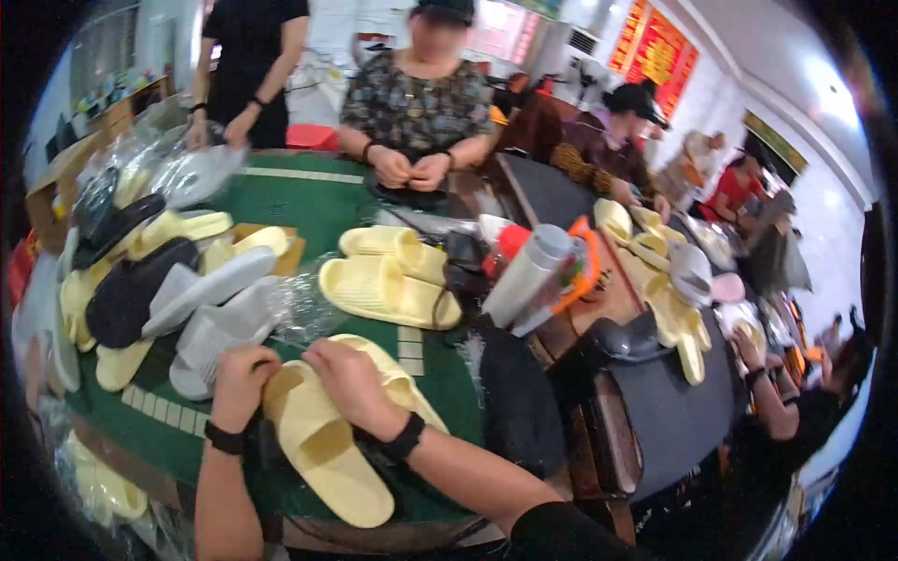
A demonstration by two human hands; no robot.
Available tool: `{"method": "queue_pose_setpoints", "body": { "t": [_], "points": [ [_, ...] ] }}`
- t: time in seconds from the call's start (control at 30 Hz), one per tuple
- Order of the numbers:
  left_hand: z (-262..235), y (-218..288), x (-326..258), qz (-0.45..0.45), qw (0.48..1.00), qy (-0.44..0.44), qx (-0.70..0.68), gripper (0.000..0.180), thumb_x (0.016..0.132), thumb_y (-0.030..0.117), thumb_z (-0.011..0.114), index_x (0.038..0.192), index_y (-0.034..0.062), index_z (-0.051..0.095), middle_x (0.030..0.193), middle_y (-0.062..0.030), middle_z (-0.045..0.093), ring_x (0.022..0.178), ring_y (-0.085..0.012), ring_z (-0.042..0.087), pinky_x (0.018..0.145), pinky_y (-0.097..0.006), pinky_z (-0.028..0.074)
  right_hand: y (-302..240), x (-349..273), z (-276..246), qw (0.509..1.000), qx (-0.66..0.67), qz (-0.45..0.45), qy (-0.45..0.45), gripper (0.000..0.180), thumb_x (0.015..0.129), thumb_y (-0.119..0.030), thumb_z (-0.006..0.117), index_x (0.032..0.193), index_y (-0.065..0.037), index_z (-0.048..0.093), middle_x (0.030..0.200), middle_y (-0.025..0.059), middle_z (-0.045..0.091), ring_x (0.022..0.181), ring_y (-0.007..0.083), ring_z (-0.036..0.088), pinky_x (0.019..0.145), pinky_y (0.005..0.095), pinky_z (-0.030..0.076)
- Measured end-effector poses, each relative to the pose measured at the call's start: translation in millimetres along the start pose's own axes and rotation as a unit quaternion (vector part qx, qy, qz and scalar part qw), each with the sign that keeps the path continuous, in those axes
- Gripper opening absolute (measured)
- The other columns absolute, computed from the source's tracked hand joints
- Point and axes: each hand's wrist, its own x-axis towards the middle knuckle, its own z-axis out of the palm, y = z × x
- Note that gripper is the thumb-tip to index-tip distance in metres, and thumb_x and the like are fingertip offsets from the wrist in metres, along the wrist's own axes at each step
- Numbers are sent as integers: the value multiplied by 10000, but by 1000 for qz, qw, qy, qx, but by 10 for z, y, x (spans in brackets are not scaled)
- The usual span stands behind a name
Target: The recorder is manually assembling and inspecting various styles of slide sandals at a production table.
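A pale yellow slipper (348,472) lies at the table's near edge, its heel end toward me and its strap end away. My left hand (245,381) is closed at the left side of the strap end, its fingertips pinched against the edge. Across the strap from it, my right hand (354,381) has its fingers curled over the toe. Whether anything small sits in either pinch is hidden. A second yellow slipper (412,393) lies partly under my right hand and wrist. Black bands circle both my wrists.
Grey, black and yellow slippers (229,323) and clear plastic bags (201,173) pile up at left on the green table (299,210). More yellow slippers (388,290) lie ahead. A white cylinder (528,271) stands right of them. A co-worker (416,112) sits opposite; others work around the tables.
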Motion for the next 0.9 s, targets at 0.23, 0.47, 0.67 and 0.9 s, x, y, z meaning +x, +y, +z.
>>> {"method": "queue_pose_setpoints", "body": {
  "t": [0.23, 0.47, 0.67, 0.9],
  "points": [
    [53, -16, 17, -94, 986, -18, -140, 65, 820, -55, 583, 844, -21, 632, 788, -37, 640, 730, -122, 581, 665, -274, 472, -9, -34, -42, 998, 55, 4, 13, 120, 923, -151, 577, 1005, -66, 597, 841, 174, 639, 804, 374, 623, 671, 432, 496],
    [50, 40, 14, -137, 932, -42, -333, 31, 885, -3, 570, 912, 8, 582, 814, -17, 623, 738, -102, 575, 681, -247, 469, -29, -78, -77, 991, 2, -135, -1, 90, 881, -157, 593, 932, -85, 610, 850, 147, 640, 836, 335, 626, 672, 422, 499],
    [43, 82, 20, -176, 909, -37, -377, 37, 867, -2, 572, 891, 26, 570, 769, -28, 617, 709, -110, 598, 680, -241, 468, -81, -87, -73, 996, 10, -91, -6, 110, 909, -136, 566, 999, -76, 584, 796, 135, 630, 752, 331, 634, 629, 418, 495],
    [114, 137, 11, -255, 874, -44, -410, 75, 858, -43, 541, 833, 21, 573, 721, -31, 602, 605, -103, 559, 540, -225, 443, -37, -79, -56, 995, 7, -97, -26, 111, 927, -201, 558, 946, -91, 554, 761, 139, 616, 720, 350, 625, 593, 430, 481]
  ]
}}
